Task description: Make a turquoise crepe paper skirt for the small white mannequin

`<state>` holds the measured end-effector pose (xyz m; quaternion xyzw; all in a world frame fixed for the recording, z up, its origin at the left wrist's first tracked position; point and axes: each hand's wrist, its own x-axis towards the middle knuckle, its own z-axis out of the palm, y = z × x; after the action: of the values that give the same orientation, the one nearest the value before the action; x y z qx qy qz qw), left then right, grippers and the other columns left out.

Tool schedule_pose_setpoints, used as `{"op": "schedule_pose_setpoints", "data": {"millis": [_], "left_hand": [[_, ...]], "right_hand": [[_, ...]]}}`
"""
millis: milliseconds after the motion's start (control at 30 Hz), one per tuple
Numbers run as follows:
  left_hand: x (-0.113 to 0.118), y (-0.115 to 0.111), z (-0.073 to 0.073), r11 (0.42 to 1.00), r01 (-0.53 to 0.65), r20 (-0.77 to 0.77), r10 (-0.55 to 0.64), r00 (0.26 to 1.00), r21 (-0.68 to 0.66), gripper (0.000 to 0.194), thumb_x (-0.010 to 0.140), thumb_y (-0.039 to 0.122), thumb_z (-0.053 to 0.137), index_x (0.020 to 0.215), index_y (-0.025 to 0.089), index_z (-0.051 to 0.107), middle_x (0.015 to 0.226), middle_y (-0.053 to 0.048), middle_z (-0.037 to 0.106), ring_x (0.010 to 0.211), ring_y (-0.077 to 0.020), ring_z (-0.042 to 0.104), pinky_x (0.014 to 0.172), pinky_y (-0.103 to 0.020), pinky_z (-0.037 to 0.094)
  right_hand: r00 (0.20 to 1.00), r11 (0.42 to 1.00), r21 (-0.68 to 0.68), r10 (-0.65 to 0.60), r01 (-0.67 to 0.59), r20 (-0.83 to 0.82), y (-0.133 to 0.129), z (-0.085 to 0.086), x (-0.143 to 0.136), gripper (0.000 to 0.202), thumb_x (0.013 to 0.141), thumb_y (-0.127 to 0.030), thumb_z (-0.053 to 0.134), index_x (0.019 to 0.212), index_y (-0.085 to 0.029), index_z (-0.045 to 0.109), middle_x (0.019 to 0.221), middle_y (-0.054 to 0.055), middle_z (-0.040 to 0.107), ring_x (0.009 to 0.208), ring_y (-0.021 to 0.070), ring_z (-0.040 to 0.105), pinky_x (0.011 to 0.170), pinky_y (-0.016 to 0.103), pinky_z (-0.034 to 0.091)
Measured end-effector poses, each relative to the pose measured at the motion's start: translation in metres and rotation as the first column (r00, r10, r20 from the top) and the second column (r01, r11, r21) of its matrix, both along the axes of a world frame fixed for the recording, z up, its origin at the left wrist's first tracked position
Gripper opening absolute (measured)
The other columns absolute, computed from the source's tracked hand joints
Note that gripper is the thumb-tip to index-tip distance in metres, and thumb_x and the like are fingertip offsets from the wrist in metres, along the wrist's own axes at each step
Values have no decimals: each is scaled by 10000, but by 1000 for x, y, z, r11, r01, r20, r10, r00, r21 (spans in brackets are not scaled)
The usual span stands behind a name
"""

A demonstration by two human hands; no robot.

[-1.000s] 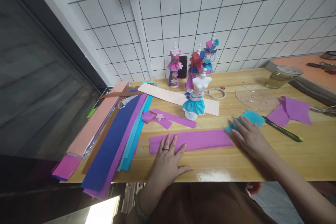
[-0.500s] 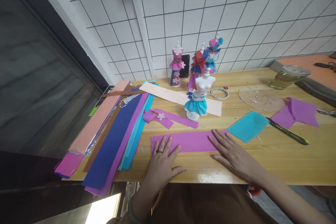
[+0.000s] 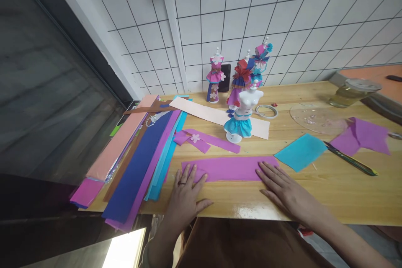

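Note:
A long purple paper strip (image 3: 230, 169) lies flat near the table's front edge. My left hand (image 3: 186, 197) rests on its left end, fingers spread and a ring on one finger. On the strip's right end lies my right hand (image 3: 282, 186), its fingers stretched out. Behind the strip stands a small white mannequin (image 3: 250, 102) in a blue skirt (image 3: 238, 127). A blue paper piece (image 3: 301, 152) lies just right of the strip. Narrower purple strips with a pale flower (image 3: 195, 138) are behind its left part.
Stacked coloured paper strips (image 3: 138, 171) cover the table's left side. Dressed mannequins (image 3: 215, 77) and a phone (image 3: 225, 77) stand near the wall. To the right are a tape roll (image 3: 266, 111), a cutter (image 3: 350, 159), crumpled purple paper (image 3: 370, 136), a clear disc and a glass jar (image 3: 344, 95).
My left hand has slid slightly left at the strip's left end. My right hand has shifted slightly right along the strip. The whole view has moved a little.

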<state>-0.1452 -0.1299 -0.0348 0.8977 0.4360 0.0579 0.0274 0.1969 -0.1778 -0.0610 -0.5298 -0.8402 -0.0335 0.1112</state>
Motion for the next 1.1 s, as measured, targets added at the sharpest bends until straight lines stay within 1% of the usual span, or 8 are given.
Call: {"op": "schedule_pose_setpoints", "data": {"millis": [233,433,567,667,767,867,967,1100], "left_hand": [[-7,0,-3,1000,-6,-26,7,1000,24,637,822,622,380,1381,319,341,1459,-111,337,1354,-328,268,1032,-604,268],[-10,2,3,1000,-2,-16,3,1000,27,654,794,642,413,1353,303,398,1452,-124,343,1349,-346,274,1033,-609,269],[2,7,15,1000,8,42,-9,999,20,686,768,650,453,1313,234,458,1408,-112,418,1359,-331,254,1074,-588,243],[21,12,18,1000,19,86,-19,996,10,748,774,675,406,1322,167,439,1412,-123,411,1369,-305,245,1098,-547,245],[38,16,11,998,62,91,-60,994,-24,842,766,718,340,1352,115,389,1454,-134,343,1379,-288,225,1116,-488,248],[45,16,-1,997,67,80,-65,995,-31,907,752,747,312,1381,94,336,1469,-148,307,1382,-288,216,1113,-474,254],[44,14,-7,998,69,61,-70,996,15,875,753,745,319,1401,157,312,1478,-137,292,1381,-302,213,1100,-515,244],[40,13,-8,996,73,47,-75,996,50,806,759,736,327,1406,255,304,1484,-114,287,1383,-310,205,1083,-554,240]], "right_hand": [[1000,999,-42,-2,2,10,-4,-6,8,675,915,-392,424,1475,-223,88,1497,101,242,1371,275,226,1089,544,254],[997,995,-86,-54,49,-53,-1,11,5,645,913,-403,418,1472,-218,154,1467,100,323,1359,266,270,1094,527,259],[991,994,-21,-107,106,-82,12,27,-8,589,921,-388,406,1456,-224,222,1437,99,385,1347,268,302,1093,563,225],[993,996,17,-82,84,-90,26,31,-34,594,926,-391,397,1456,-189,220,1447,128,361,1350,265,297,1094,553,227],[996,1000,0,-11,11,-89,34,25,-66,644,922,-432,387,1465,-152,183,1472,151,297,1367,263,254,1092,508,268],[998,1000,-16,24,-25,-49,32,13,-82,703,910,-486,385,1465,-116,166,1477,171,272,1374,273,229,1089,495,280],[1000,1000,-7,-4,4,-17,25,1,-73,715,905,-506,379,1465,-117,166,1481,169,264,1378,278,215,1093,504,260],[995,995,24,-99,99,-2,13,-8,-40,751,896,-515,395,1474,-127,113,1497,160,227,1378,286,210,1099,500,248]]}}
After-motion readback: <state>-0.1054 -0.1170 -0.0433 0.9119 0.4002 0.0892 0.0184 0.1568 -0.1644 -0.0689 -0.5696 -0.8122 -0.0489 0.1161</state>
